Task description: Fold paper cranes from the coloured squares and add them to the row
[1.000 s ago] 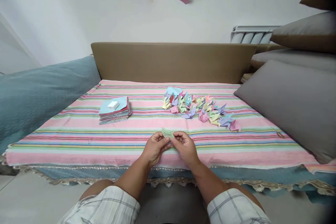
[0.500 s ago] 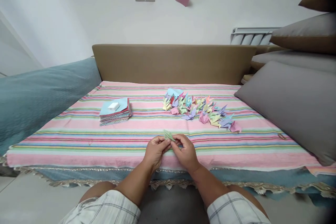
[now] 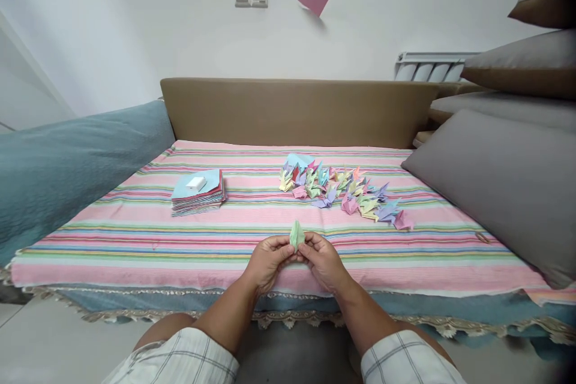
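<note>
A small piece of folded light green paper [image 3: 296, 235] stands upright between my hands, its pointed tip facing away from me. My left hand [image 3: 269, 258] pinches its left side with thumb and fingers. On the other side, my right hand [image 3: 322, 259] pinches the right edge the same way. The paper's lower end is partly hidden by my fingertips. Beyond my hands, to the right, lies a cluster of folded paper cranes [image 3: 330, 189] in many colours.
On the striped cloth [image 3: 135, 240] at left sits a stack of coloured paper [image 3: 198, 201] topped by a small white block [image 3: 196, 183]. A light blue sheet [image 3: 299, 160] lies behind the cranes. Grey cushions [image 3: 499, 180] pile up at right; a small brown loop [image 3: 482, 237] lies near them.
The green paper has turned from lying slanted to standing with its point away from me. My fingers have shifted to grip both its sides. The view has tipped slightly upward.
</note>
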Demonstrator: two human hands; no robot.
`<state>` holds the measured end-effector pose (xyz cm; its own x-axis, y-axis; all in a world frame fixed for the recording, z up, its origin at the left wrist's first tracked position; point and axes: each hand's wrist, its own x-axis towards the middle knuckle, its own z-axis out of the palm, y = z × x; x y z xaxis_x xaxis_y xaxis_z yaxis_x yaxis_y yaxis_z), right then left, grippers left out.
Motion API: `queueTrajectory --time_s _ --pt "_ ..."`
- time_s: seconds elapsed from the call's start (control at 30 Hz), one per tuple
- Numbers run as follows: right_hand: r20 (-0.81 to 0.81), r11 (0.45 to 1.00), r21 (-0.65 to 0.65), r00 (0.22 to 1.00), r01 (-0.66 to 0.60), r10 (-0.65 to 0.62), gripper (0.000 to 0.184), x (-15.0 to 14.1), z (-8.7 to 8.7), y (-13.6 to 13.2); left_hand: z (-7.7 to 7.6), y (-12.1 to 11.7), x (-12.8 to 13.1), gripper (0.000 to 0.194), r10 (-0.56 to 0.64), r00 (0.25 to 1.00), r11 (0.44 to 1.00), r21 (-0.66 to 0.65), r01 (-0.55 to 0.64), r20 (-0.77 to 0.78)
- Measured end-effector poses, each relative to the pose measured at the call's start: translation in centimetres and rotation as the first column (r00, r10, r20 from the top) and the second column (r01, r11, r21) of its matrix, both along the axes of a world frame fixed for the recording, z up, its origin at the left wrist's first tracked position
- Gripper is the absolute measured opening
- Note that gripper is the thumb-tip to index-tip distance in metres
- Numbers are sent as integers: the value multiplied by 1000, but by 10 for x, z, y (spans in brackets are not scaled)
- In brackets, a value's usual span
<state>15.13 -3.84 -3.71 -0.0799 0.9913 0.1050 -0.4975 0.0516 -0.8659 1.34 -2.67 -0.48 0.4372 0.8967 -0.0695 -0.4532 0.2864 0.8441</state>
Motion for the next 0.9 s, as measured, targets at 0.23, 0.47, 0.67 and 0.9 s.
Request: queueTrajectory --time_s 0.23,0.47,0.67,0.9 --pt "-32 999 1 999 33 -33 21 0 1 0 0 -1 1 33 7 1000 1000 -19 -7 1" --pt "15 997 13 997 76 -76 24 -2 2 0 -5 -2 6 29 65 998 998 -5 -65 -27" --pt "182 991 35 975 125 -130 24 -3 5 0 -11 -3 7 25 241 958 959 188 -210 -157" --pt "143 996 -16 987 82 -79 21 -3 3 -1 -7 -4 7 27 219 960 955 242 -174 -174"
